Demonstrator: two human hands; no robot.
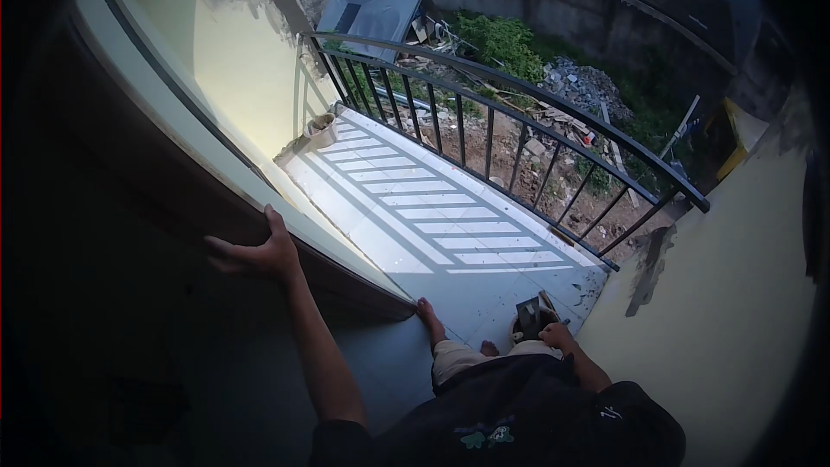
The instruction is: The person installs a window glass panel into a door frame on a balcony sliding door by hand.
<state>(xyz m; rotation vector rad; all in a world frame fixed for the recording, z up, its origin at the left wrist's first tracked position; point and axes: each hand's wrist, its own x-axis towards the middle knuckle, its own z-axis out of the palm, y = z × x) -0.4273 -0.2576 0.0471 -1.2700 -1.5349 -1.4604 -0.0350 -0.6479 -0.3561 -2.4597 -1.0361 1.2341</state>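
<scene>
My left hand [259, 251] is spread against the edge of a dark door or frame [346, 281] at the left, thumb up and fingers apart. Low in the view, near my body, my right hand [556, 336] is closed beside a bucket [516, 329] that holds a dark flat tool [529, 315] and other items. What its fingers grip is too small to make out. One bare foot [430, 320] stands on the tiles by the lower end of the dark edge.
A black railing [489, 130] bounds the tiled balcony floor [406, 207]. A small pot [321, 131] stands in the far left corner. A patched yellowish wall [718, 294] rises at the right. Rubble [588, 86] and plants lie beyond the railing.
</scene>
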